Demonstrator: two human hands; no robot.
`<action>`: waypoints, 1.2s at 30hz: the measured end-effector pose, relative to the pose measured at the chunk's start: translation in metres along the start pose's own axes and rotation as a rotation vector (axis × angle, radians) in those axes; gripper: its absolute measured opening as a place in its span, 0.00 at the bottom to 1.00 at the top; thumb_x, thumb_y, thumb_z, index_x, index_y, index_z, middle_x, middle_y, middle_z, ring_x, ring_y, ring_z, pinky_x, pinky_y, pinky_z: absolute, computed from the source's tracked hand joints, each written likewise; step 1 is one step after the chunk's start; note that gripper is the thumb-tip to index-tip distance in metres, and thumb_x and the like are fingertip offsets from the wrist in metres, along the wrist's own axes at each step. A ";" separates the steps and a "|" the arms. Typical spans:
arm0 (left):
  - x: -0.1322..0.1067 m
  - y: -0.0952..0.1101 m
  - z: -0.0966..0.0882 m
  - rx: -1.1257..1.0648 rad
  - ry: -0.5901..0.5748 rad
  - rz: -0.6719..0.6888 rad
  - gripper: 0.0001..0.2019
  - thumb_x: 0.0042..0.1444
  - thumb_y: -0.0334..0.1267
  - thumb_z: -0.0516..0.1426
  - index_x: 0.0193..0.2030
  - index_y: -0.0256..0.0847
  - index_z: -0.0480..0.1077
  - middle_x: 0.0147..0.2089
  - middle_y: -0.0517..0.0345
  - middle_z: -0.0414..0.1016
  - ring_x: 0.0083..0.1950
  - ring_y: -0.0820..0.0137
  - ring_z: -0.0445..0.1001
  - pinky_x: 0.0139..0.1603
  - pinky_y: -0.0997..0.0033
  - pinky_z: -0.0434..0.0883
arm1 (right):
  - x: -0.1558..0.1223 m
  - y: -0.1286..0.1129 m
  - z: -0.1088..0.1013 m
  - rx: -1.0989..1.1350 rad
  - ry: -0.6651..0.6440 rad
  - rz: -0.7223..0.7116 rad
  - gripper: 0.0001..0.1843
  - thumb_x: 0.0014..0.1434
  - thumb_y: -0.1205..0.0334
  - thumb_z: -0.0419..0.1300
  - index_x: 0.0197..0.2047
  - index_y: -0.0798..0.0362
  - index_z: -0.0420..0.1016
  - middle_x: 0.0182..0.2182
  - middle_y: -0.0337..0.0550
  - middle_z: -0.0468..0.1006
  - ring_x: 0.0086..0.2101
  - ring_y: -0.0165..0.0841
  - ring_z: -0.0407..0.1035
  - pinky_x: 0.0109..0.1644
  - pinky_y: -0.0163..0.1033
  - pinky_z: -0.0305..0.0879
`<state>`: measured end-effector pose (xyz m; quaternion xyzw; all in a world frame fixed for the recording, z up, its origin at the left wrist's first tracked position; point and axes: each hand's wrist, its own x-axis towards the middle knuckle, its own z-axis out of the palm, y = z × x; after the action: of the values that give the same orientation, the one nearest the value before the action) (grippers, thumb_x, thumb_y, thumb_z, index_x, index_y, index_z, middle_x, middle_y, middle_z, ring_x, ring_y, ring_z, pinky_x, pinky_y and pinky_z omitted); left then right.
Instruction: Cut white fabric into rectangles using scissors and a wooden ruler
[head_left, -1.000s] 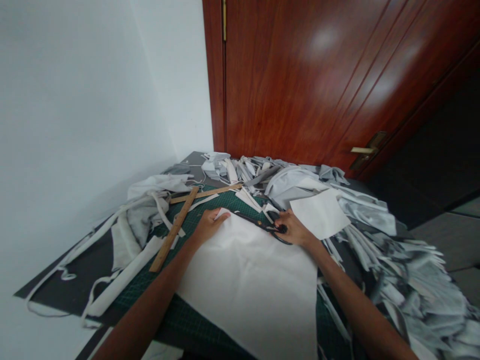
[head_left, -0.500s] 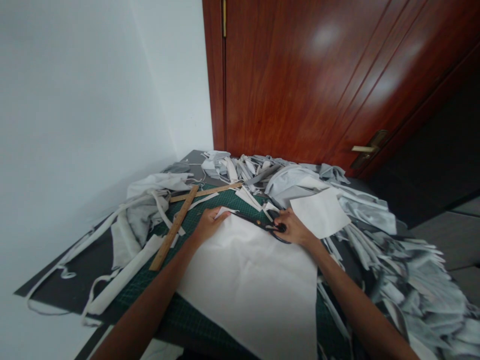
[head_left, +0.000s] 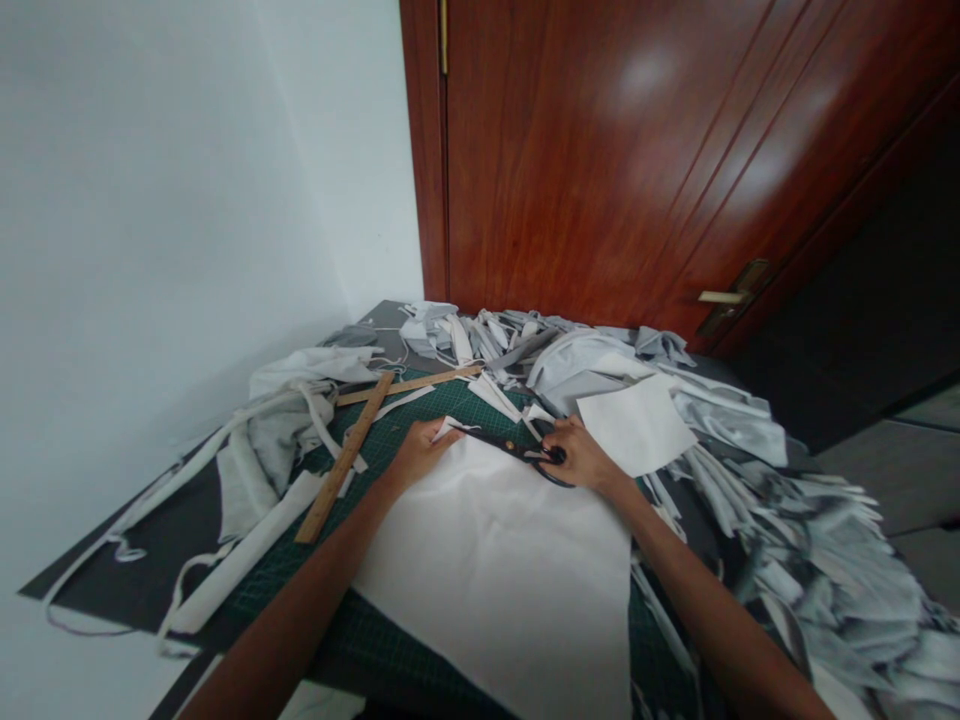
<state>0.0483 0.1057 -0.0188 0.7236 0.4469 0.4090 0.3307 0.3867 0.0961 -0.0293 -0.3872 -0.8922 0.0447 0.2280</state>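
A large white fabric sheet (head_left: 502, 560) lies on a green cutting mat (head_left: 390, 640). My right hand (head_left: 581, 458) is closed round the handles of black scissors (head_left: 510, 446), whose blades run left along the sheet's far edge. My left hand (head_left: 420, 450) pinches the sheet's far left corner just ahead of the blade tips, lifting it slightly.
Two wooden rulers (head_left: 345, 458) lie on the mat to the left. A smaller white cut piece (head_left: 637, 425) rests right of my right hand. Heaps of grey and white fabric strips (head_left: 787, 520) cover the right and far side. A red-brown door (head_left: 637, 160) stands behind, a white wall on the left.
The scissors have crept slightly left along the sheet's far edge toward my left hand. Otherwise only a small shift of the view.
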 end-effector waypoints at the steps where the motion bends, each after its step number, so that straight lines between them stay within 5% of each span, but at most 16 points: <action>1: 0.000 0.000 0.000 -0.001 -0.002 -0.002 0.23 0.60 0.57 0.58 0.28 0.37 0.75 0.23 0.63 0.67 0.26 0.73 0.63 0.28 0.76 0.60 | 0.000 0.000 0.000 -0.001 0.000 -0.001 0.15 0.58 0.58 0.71 0.26 0.49 0.71 0.24 0.38 0.73 0.32 0.39 0.70 0.44 0.46 0.56; 36: -0.002 0.004 0.001 -0.012 -0.019 -0.028 0.26 0.59 0.61 0.59 0.28 0.38 0.73 0.23 0.64 0.66 0.26 0.74 0.61 0.26 0.76 0.59 | -0.001 0.002 0.006 -0.030 0.008 0.019 0.16 0.58 0.55 0.73 0.25 0.50 0.73 0.25 0.38 0.69 0.31 0.38 0.68 0.45 0.46 0.57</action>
<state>0.0505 0.1019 -0.0166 0.7190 0.4514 0.4003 0.3450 0.3861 0.0969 -0.0359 -0.3994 -0.8881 0.0316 0.2253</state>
